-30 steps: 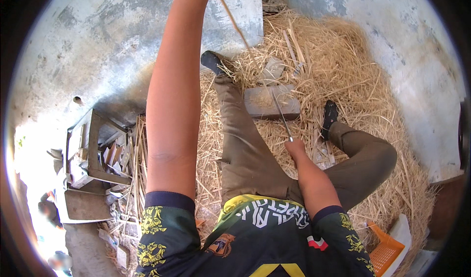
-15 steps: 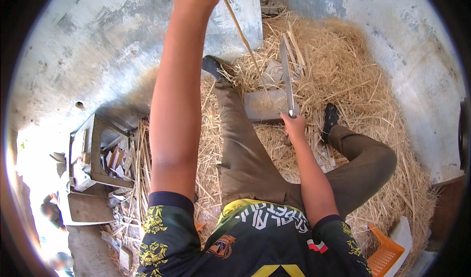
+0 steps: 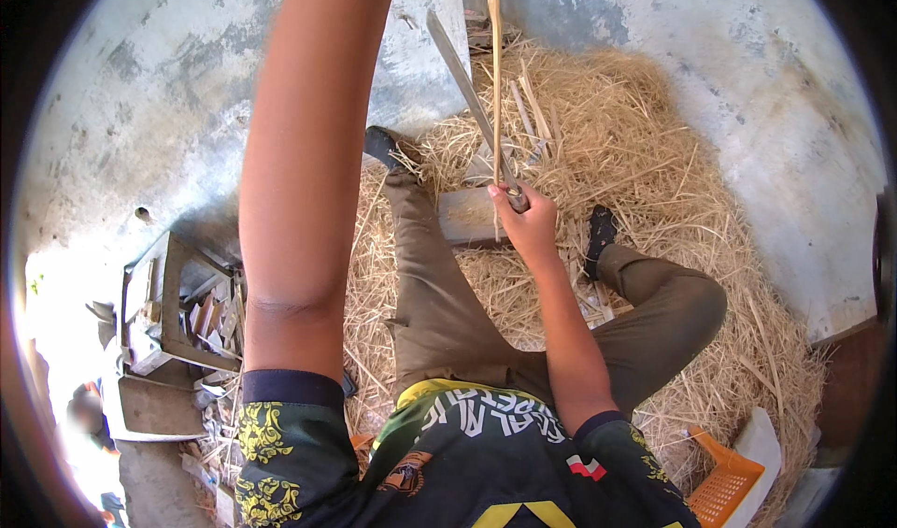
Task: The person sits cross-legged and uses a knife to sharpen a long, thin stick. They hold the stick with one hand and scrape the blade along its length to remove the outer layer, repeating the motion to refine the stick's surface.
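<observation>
My right hand is closed round the handle of a machete, its long blade slanting up and to the left. A thin yellowish strip of wood or bamboo hangs nearly upright from the top edge. The blade meets this strip just above my right hand, with my thumb close beside it. My left forearm reaches up past the top edge, and the left hand is out of the picture. Below the strip, a grey block lies between my legs.
Pale shavings cover the floor around my spread legs. Grey walls stand ahead and right. At left is a wooden frame with scraps inside. An orange perforated plastic piece lies low right. A blurred person shows at far left.
The strip has swung from slanting to nearly upright. My right hand has moved up and left, tilting the machete leftward against the strip. My left arm has risen, taking its hand out of view.
</observation>
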Motion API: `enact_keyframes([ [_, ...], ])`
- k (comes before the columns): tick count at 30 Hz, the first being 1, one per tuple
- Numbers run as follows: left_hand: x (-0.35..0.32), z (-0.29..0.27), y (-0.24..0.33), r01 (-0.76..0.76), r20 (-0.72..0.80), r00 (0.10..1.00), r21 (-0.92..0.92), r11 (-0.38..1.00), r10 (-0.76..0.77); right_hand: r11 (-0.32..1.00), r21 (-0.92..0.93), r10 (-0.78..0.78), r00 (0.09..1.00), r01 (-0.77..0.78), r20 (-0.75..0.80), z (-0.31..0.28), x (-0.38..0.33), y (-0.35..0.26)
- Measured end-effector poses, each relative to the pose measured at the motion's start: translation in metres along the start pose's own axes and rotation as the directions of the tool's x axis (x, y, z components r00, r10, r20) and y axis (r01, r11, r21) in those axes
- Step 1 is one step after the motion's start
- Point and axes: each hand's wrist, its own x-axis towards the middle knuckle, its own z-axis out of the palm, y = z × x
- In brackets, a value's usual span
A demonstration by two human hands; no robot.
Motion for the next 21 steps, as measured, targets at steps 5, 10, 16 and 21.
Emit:
enact_keyframes([
  [5,-0.117,-0.012,-0.032,0.128,0.012,0.991,0.114,0.985,-0.130,0.991,0.120,-0.050,0.989,0.067,-0.136,-0.020,0.005,-0.031],
  [10,-0.333,-0.051,-0.031,0.693,0.416,0.661,-0.019,0.721,-0.624,0.964,0.254,-0.041,0.985,0.084,-0.170,-0.020,0.001,-0.073],
  [16,-0.379,-0.024,-0.012,0.835,0.680,0.464,-0.123,0.536,-0.567,0.920,0.350,0.220,0.971,-0.177,-0.088,-0.050,-0.005,-0.099],
  [21,-0.381,-0.019,0.001,0.964,0.837,0.240,-0.267,0.016,-0.491,0.903,0.338,0.302,0.952,-0.266,-0.056,-0.075,-0.003,-0.104],
])
